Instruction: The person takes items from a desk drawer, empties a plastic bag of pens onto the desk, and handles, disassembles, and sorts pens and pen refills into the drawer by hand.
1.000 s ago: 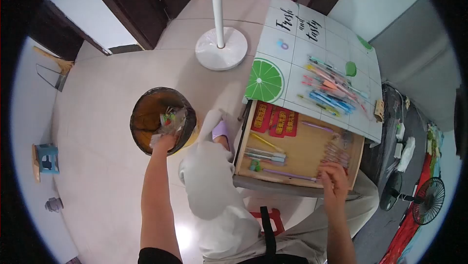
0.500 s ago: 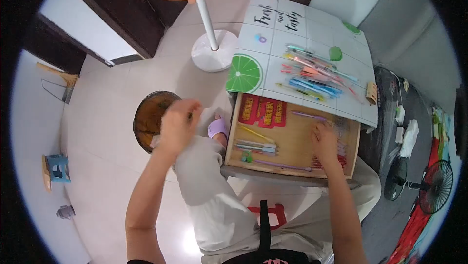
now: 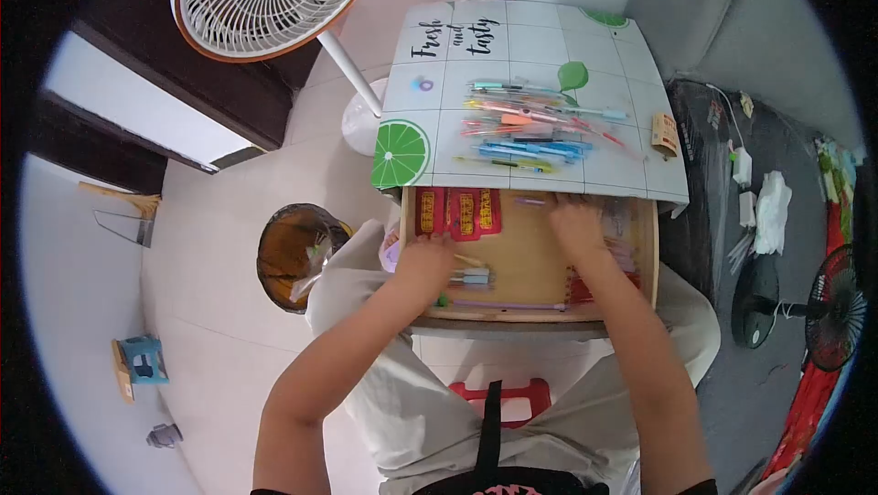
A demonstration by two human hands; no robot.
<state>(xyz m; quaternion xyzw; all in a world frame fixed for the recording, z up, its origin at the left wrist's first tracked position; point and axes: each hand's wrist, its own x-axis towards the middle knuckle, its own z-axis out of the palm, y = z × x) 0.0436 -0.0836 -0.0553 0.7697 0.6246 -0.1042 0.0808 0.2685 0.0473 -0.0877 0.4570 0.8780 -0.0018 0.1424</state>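
Note:
My left hand (image 3: 428,265) is over the left part of the drawer (image 3: 535,266), fingers bent beside the red packets (image 3: 462,212). It covers part of a yellow pencil (image 3: 470,260) and some pale pens (image 3: 473,277); whether it grips anything is hidden. At the back of the drawer, just below the tabletop edge, the fingers of my right hand (image 3: 574,228) close at the right end of a purple pen (image 3: 530,201). Another long purple pen (image 3: 503,306) lies along the drawer's front. Red and clear items (image 3: 604,287) fill the right side.
Several colourful pens (image 3: 535,129) lie on the white tabletop (image 3: 425,88), with a small brown roll (image 3: 665,135) to their right. A lined bin (image 3: 288,262) stands on the floor left of my leg. A white fan (image 3: 274,1) rises at the back left; a black fan (image 3: 828,308) is at the right.
My left hand has come from above the bin rightward into the drawer. My right hand has reached further back toward the purple pen. The view has shifted, showing clear plastic in the bin.

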